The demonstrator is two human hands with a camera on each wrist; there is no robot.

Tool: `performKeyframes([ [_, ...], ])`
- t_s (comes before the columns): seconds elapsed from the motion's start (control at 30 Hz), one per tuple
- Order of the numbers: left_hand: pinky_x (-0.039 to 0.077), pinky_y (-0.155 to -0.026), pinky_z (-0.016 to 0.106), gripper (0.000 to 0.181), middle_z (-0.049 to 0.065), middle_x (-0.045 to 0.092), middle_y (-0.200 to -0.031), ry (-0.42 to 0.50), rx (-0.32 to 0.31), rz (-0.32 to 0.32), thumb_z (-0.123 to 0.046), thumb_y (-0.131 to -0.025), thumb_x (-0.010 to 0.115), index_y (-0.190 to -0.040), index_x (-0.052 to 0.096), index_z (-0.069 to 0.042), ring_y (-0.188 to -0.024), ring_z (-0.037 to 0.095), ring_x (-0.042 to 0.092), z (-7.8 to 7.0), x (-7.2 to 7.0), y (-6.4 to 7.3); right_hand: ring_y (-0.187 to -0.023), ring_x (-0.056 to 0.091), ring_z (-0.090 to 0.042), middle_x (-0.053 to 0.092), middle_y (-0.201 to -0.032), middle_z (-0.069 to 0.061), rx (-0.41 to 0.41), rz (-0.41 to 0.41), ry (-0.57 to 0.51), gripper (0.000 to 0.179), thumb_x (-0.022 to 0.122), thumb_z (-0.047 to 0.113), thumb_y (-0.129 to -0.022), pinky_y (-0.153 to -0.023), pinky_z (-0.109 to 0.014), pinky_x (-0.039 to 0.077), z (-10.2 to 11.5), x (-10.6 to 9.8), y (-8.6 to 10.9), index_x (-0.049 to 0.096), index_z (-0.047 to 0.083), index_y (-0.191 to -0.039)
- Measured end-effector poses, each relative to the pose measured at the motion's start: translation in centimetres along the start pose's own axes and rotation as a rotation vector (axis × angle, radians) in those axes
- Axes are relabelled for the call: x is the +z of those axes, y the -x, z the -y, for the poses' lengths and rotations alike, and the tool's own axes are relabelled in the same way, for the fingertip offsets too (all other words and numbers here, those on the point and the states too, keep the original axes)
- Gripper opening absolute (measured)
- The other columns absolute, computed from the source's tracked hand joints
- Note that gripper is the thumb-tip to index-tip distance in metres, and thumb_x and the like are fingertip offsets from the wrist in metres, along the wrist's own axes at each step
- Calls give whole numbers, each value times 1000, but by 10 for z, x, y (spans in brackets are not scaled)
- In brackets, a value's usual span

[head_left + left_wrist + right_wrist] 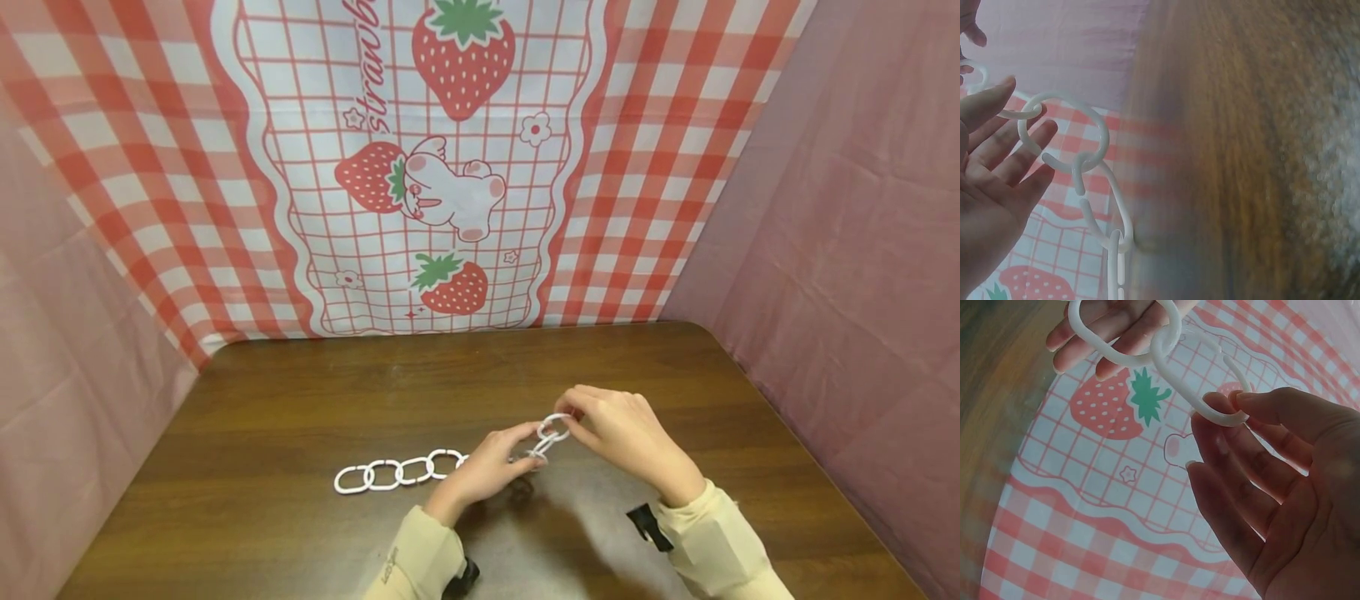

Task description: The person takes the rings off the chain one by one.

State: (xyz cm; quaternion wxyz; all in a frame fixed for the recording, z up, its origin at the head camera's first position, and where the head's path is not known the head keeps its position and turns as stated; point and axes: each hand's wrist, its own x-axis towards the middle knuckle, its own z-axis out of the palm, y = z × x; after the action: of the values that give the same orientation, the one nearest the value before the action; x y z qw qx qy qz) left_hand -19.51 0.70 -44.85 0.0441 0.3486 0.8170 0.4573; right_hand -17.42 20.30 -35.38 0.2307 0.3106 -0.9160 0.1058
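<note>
A white plastic chain of oval links, each with a small gap in it, runs from the table's left-middle up to both hands. My right hand pinches the end link between thumb and index finger, raised over the table. Partway along the chain is my left hand, thumb and fingers apart. A link lies against its straight fingers, and the neighbouring link passes between thumb and fingers. Beyond the left hand, several links lie stretched out flat on the wood. Part of the chain is hidden behind that hand.
The brown wooden table has rounded far corners. Behind it hangs a red-and-white checked cloth with strawberry prints. A pink curtain closes the right side, with another on the left. Black straps circle both sleeves.
</note>
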Motion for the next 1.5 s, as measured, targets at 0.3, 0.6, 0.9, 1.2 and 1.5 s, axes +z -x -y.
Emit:
performKeyframes([
  [0.3,48,-104,36,36,10,69,-121,115,14,18,-9,-92,64,-128,59,-6,-115,24,64,0,0,1,-60,61,-3,69,-73,10,24,-28,-19,13,77,12,-80,-46,-19,41,-2,2,0,69,20,-85],
  [0.6,50,-99,28,27,12,71,-113,79,32,-24,-10,-90,66,-116,66,-4,-108,22,67,5,4,3,-64,66,-7,71,-74,7,67,-37,-42,12,76,10,-80,-51,-24,48,-7,1,1,68,17,-86],
  [0.9,53,-90,22,21,10,74,-101,75,41,-72,-15,-89,68,-105,69,-1,-98,15,68,3,-4,9,-64,66,-8,71,-74,4,131,-28,-91,11,75,7,-81,-54,-25,51,-13,4,1,68,14,-87],
  [1.2,53,-94,25,16,9,74,-100,77,50,-102,-14,-91,65,-102,70,-4,-98,17,68,4,-6,11,-64,65,-8,70,-72,5,171,-17,-110,11,74,6,-81,-55,-25,50,-16,6,2,69,13,-87],
  [1.5,53,-89,23,18,7,74,-100,74,17,-140,-16,-92,65,-103,71,-3,-97,12,67,1,-10,13,-64,62,-6,68,-72,6,170,-28,-121,12,74,4,-81,-55,-25,49,-18,8,3,69,13,-87],
])
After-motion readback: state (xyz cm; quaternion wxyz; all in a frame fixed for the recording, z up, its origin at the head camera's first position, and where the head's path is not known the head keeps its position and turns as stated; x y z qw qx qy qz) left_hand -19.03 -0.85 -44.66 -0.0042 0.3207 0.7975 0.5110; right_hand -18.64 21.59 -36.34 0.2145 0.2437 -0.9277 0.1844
